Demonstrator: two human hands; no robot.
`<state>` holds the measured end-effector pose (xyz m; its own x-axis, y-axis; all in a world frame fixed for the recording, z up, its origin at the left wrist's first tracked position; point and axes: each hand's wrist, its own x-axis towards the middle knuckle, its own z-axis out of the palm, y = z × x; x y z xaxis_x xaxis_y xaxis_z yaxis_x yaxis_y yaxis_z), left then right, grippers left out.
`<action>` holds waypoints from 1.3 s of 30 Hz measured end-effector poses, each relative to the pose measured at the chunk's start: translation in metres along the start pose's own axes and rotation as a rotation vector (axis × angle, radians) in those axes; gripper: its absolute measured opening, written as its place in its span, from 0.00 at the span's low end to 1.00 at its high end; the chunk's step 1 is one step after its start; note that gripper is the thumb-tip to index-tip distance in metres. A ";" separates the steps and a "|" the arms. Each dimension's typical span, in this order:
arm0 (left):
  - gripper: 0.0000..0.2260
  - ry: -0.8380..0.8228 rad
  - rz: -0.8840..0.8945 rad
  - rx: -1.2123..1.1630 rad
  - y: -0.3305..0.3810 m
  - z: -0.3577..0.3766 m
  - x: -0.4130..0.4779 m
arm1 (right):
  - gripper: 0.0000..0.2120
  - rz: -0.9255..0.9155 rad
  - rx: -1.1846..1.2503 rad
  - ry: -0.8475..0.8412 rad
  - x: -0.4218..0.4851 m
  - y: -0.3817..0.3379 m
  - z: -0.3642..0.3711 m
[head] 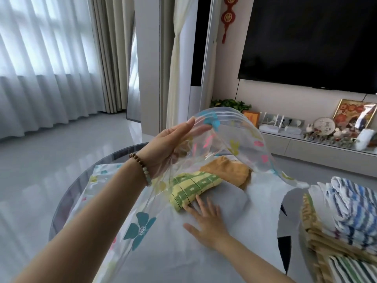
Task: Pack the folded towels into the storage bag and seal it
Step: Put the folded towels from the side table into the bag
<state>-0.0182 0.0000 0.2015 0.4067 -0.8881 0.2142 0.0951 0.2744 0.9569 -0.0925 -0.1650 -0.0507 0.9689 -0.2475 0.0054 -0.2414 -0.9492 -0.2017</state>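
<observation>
A clear storage bag (pixel 240 137) printed with coloured flowers lies on a round glass table (pixel 67 193). My left hand (pixel 173 146) grips the bag's upper flap and holds it raised, so the mouth gapes wide. Inside lie a folded yellow-and-green checked towel (pixel 193 187) and, behind it, a folded orange towel (pixel 228 170). My right hand (pixel 206 219) is inside the mouth, flat with fingers spread, its fingertips touching the checked towel's near edge. A stack of folded towels (pixel 344 217), blue-striped on top, stands outside the bag at the right.
The table's rim curves along the left, with grey floor beyond it. A low TV cabinet (pixel 306 144) with ornaments, and a wall-mounted television (pixel 310 41), stand behind. Curtains cover the window at the left.
</observation>
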 end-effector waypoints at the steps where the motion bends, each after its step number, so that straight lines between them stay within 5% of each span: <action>1: 0.15 -0.002 0.006 -0.008 -0.001 0.001 0.000 | 0.30 0.011 -0.035 -0.034 0.005 0.002 0.004; 8: 0.13 0.001 0.023 -0.011 -0.002 0.003 0.003 | 0.28 0.121 -0.152 -0.148 0.074 0.005 -0.002; 14: 0.12 0.075 0.003 -0.059 -0.014 0.012 0.008 | 0.26 0.059 -0.024 -0.220 0.063 0.005 -0.030; 19: 0.13 0.056 -0.025 -0.087 -0.032 0.031 0.017 | 0.25 -0.120 0.383 -0.149 -0.021 0.010 -0.082; 23: 0.13 0.066 -0.051 -0.051 -0.046 0.049 0.026 | 0.24 -0.066 0.809 -0.165 -0.107 0.037 -0.133; 27: 0.11 0.086 -0.066 -0.030 -0.062 0.070 0.033 | 0.18 0.100 1.003 -0.039 -0.182 0.096 -0.166; 31: 0.11 0.090 -0.113 -0.018 -0.085 0.086 0.037 | 0.08 0.415 0.964 0.386 -0.247 0.171 -0.159; 34: 0.12 0.082 -0.177 0.048 -0.101 0.096 0.037 | 0.20 0.759 0.841 0.465 -0.286 0.218 -0.137; 37: 0.14 0.077 -0.222 0.081 -0.116 0.104 0.037 | 0.36 1.016 0.789 0.326 -0.312 0.243 -0.114; 39: 0.14 0.081 -0.227 0.101 -0.123 0.110 0.037 | 0.38 1.093 0.873 0.264 -0.319 0.252 -0.103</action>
<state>-0.1144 -0.1071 0.1127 0.4575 -0.8890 -0.0205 0.1023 0.0297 0.9943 -0.4681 -0.3447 -0.0027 0.2580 -0.8863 -0.3845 -0.6445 0.1386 -0.7520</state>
